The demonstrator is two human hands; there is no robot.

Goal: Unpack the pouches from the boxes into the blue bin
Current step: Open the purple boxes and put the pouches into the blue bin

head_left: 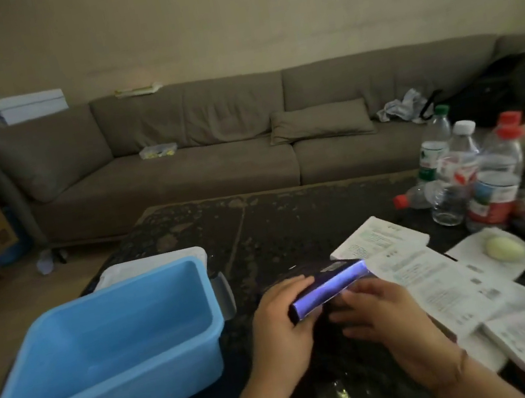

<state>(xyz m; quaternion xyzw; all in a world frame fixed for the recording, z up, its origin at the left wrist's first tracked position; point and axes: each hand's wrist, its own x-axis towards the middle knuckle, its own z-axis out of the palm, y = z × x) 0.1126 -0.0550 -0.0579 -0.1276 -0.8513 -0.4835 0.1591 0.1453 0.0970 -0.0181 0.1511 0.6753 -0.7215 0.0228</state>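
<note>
At a dark table (pixel 294 228), one blue bin (pixel 105 350) stands near left while a person's left hand (pixel 281 327) and right hand (pixel 383 314), fingers curled, grip one purple box (pixel 330 288) just right of it, pouches unseen.

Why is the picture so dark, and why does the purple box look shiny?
Head view: the room is dimly lit, so the dark table and sofa look murky; the purple box, held by the left hand and right hand, catches a bright glare stripe; edges bend from the wide lens, and the bottles look slightly blurred.
</note>
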